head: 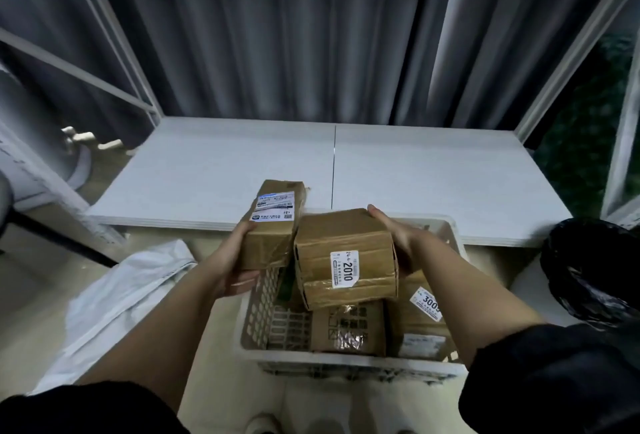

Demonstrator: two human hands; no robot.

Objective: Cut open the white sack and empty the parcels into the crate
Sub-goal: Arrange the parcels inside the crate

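Both hands hold cardboard parcels above the crate (348, 362).

The left hand (232, 262) grips a narrow labelled parcel (273, 225) from below and the side; the right hand (398, 236) clasps the "2010" parcel (346, 258) at its far right edge. Behind stands the white desk (398, 170). The white sack (117, 305) lies limp on the floor left of the crate, where more parcels (349, 329) already rest.
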